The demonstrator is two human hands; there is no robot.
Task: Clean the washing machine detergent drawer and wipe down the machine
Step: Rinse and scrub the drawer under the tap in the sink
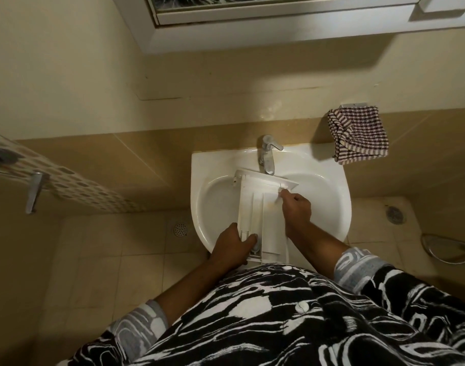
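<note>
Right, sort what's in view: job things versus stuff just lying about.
In use:
- detergent drawer, gripped by left hand and right hand
- sink beneath it
- tap

Lying about:
- checked cloth on the wall
- floor drain
- cabinet

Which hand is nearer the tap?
Right. The right hand grips the drawer near its far end, just short of the tap; the left hand holds the near end, by the front of the sink.

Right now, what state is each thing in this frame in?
Drawer: removed, lying across the sink.
Tap: no water visibly running.
Towel: hanging, crumpled.
Left hand: grips drawer's near end.
Right hand: curled at drawer's far corner; grip unclear.
</note>
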